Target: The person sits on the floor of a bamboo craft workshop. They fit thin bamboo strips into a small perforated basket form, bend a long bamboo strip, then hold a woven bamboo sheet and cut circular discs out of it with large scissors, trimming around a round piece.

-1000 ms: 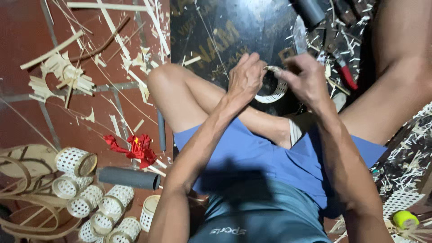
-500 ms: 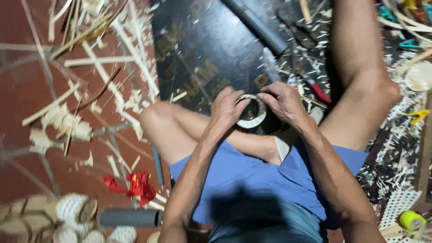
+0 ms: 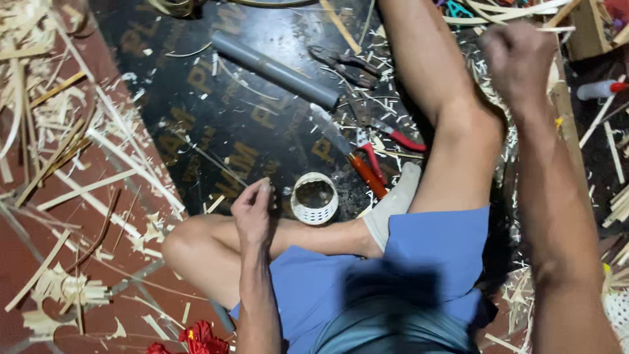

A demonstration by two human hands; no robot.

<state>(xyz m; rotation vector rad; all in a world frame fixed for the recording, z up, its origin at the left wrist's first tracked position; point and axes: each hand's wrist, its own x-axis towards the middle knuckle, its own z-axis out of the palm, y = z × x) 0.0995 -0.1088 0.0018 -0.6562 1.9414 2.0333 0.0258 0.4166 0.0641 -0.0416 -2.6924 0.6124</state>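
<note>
A small white woven ring (image 3: 314,198) stands on the black board (image 3: 196,98), just beyond my crossed shin. My left hand (image 3: 252,213) hovers above my knee, a short way left of the ring, with its fingertips pinched together; nothing shows between them. My right hand (image 3: 517,59) is raised far up to the right, above my right knee, closed in a blurred fist. No strand is visible in either hand. Neither hand touches the ring.
On the board lie a grey pipe (image 3: 275,69), dark pliers (image 3: 344,62), red-handled cutters (image 3: 383,134) and an orange-handled knife (image 3: 350,154). Bamboo strips and shavings (image 3: 78,164) litter the red floor at left. A white bottle with a red cap (image 3: 599,88) lies at right.
Both hands held the woven ring before. Now the ring rests on the board, my left hand has dropped beside it, and my right hand has swung up and far to the right.
</note>
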